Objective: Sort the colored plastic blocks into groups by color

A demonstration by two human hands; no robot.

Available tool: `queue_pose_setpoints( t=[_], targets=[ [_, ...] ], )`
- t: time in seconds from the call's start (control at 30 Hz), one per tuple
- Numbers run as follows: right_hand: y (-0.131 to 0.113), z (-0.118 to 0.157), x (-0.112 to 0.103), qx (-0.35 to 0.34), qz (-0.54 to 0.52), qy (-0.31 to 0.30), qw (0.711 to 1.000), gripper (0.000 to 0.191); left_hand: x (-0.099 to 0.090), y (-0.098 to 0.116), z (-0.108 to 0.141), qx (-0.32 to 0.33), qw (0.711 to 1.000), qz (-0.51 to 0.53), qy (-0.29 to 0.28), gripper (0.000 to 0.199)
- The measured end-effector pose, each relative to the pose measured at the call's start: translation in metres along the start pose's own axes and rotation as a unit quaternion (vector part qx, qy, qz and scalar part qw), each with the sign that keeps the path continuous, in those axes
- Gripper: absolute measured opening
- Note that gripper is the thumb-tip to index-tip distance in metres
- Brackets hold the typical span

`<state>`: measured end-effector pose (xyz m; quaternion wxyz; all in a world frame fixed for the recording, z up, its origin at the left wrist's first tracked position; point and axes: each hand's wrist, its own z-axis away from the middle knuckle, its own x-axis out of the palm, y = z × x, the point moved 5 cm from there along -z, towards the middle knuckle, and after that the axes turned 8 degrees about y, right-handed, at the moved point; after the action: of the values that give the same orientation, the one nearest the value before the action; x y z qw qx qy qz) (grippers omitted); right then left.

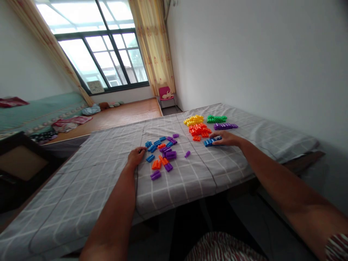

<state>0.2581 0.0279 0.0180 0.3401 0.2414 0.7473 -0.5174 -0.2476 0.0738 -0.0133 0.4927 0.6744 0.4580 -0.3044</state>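
Small plastic tube-like pieces lie on the grey checked cloth (185,181); their exact kind is too small to tell. My right hand (225,138) has its thumb and fingers around a row of blue pieces (208,142) at the right. My left hand (136,156) rests on the cloth with its fingers curled in, and whatever may be inside them is hidden. Just right of it lies a loose mix: blue pieces (150,158), orange pieces (156,165) and purple pieces (171,155). A single purple piece (187,154) sits apart, between the hands.
Beyond my right hand are grouped piles: yellow pieces (194,120), orange-red pieces (199,129), green pieces (216,119) and a purple row (225,126). A white wall (244,65) borders the right side. Farther off are a wooden platform (130,110) and a pink chair (164,92).
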Motion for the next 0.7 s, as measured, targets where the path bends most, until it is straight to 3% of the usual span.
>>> queue_pose_setpoints(
  t=[0.13,0.23,0.47,0.7],
  targets=[
    [-0.019,-0.007,0.0,-0.024,0.043,0.038,0.998,0.052,0.0,0.004,0.003,0.005,1.0,-0.006,0.003,0.034],
    [-0.052,-0.019,0.013,-0.067,0.031,0.074,0.995,0.044,0.001,0.006,0.005,0.009,1.0,-0.002,0.007,0.033],
    [-0.148,-0.061,0.108,-0.191,0.056,-0.013,0.98,0.028,0.003,0.009,0.008,0.02,1.0,-0.002,0.008,0.034],
    [-0.194,-0.119,0.166,-0.147,0.151,-0.003,0.978,0.021,0.001,0.012,0.009,0.021,1.0,0.005,0.001,0.033]
  ],
)
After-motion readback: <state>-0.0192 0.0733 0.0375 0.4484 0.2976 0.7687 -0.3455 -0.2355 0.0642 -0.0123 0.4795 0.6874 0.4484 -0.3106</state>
